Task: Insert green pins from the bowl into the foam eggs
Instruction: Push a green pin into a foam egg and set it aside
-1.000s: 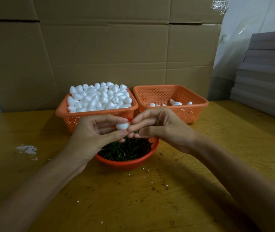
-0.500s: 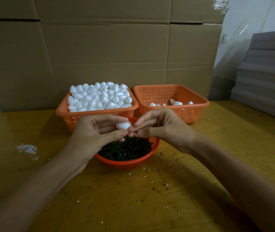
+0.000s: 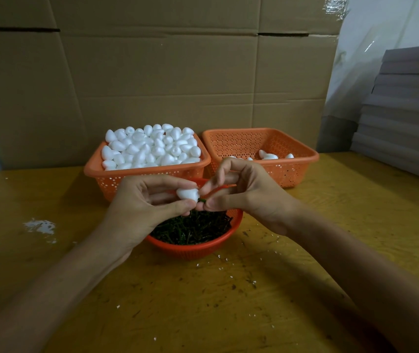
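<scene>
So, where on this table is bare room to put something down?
Bare table lies between the forearms, in front of the pin bowl; also left of the full egg basket, and between the nearly empty basket and the grey stack. Crowded: the middle, where both baskets, the bowl, the left hand and the right hand meet.

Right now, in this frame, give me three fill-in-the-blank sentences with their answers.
The left hand holds one white foam egg over the round orange ____ of pins.
The right hand pinches a thin ____ pin against that egg.
The square orange mesh basket heaped with foam eggs stands ____ of the nearly empty orange basket.
Missing: bowl; green; left.
</scene>
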A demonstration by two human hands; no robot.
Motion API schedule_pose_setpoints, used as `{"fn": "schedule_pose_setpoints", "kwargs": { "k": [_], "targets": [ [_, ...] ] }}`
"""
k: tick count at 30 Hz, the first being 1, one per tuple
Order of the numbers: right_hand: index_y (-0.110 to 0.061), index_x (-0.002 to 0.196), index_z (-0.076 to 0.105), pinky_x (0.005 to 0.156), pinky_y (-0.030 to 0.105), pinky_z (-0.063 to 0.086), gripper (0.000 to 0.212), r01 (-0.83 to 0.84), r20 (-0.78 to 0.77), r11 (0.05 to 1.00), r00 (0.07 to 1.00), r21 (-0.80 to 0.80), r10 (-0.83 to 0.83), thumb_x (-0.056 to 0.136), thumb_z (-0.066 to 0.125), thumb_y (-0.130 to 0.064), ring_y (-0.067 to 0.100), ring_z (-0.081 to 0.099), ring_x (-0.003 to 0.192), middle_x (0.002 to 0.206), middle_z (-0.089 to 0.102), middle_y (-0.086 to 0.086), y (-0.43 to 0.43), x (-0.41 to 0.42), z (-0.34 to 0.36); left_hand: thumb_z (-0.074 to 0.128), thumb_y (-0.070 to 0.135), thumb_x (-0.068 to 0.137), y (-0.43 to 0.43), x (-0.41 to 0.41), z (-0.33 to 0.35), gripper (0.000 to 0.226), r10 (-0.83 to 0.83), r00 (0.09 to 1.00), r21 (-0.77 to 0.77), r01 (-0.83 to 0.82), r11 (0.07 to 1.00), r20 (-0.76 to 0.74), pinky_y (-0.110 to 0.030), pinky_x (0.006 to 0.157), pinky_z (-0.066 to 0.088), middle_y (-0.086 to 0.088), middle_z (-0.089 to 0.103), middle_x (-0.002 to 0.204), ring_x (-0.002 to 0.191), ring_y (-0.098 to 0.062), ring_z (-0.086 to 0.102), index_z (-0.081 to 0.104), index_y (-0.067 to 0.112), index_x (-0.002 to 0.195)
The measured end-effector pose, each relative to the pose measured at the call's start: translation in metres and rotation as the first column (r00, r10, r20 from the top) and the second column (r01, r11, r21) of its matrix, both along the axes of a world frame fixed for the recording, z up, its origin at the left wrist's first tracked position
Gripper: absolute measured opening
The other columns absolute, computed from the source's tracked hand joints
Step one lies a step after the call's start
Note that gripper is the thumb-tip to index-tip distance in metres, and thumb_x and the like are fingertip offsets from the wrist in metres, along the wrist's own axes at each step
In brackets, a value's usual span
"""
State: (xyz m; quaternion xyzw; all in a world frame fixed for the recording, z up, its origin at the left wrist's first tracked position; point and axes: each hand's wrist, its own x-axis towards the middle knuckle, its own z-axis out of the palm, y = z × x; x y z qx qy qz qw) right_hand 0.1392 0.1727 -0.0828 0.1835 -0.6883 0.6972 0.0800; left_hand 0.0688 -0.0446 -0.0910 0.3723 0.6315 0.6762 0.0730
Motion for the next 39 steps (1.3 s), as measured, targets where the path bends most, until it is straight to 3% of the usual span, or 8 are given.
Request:
{"fn": "schedule_pose_setpoints", "kwargs": {
  "k": [20,24,32,39],
  "targets": [
    [-0.010,0.096,0.048,0.075,0.037,0.063,0.047,0.064,0.051,0.995,0.996,0.072,-0.068,0.079,0.069,0.028,0.035,0.077,0.079,0.081,0.075,0.016,-0.008,0.003,0.005,0.090,0.013,0.067,0.000,0.002,-0.001,0.033,0.007,0.999,-0.047,-0.010,0.999,-0.054,-0.022,0.079,0.062,-0.009,0.082,0.095,0.090,-0.025,0.081,0.080,0.012,0.098],
    [-0.010,0.097,0.047,0.074,0.036,0.064,0.048,0.074,0.046,0.994,0.996,0.081,-0.078,0.078,0.070,0.028,0.033,0.077,0.080,0.089,0.074,0.017,-0.008,0.003,0.005,0.091,0.017,0.065,-0.001,0.002,0.000,0.032,-0.001,0.998,-0.044,-0.002,0.999,-0.059,-0.023,0.081,0.061,-0.006,0.082,0.098,0.094,-0.023,0.080,0.081,0.020,0.095],
    [-0.007,0.105,0.050,0.080,0.030,0.062,0.043,0.157,0.032,0.984,0.987,0.085,-0.160,0.082,0.069,0.024,0.033,0.078,0.087,0.109,0.071,0.025,-0.012,0.003,0.004,0.092,0.019,0.063,-0.001,-0.002,0.000,0.042,0.014,1.000,0.048,-0.014,0.999,-0.002,-0.026,0.085,0.062,-0.007,0.081,0.110,0.106,-0.023,0.077,0.078,0.019,0.103],
    [0.009,0.118,0.058,0.094,0.045,0.061,0.033,0.156,0.069,0.970,0.983,0.186,-0.172,0.088,0.074,0.009,0.042,0.075,0.098,0.103,0.074,0.030,-0.014,0.001,0.001,0.091,0.017,0.068,-0.001,-0.003,-0.001,0.036,0.019,0.999,0.064,-0.016,0.998,-0.048,-0.029,0.093,0.060,-0.007,0.080,0.111,0.109,-0.024,0.076,0.081,0.020,0.102]
  ]
}}
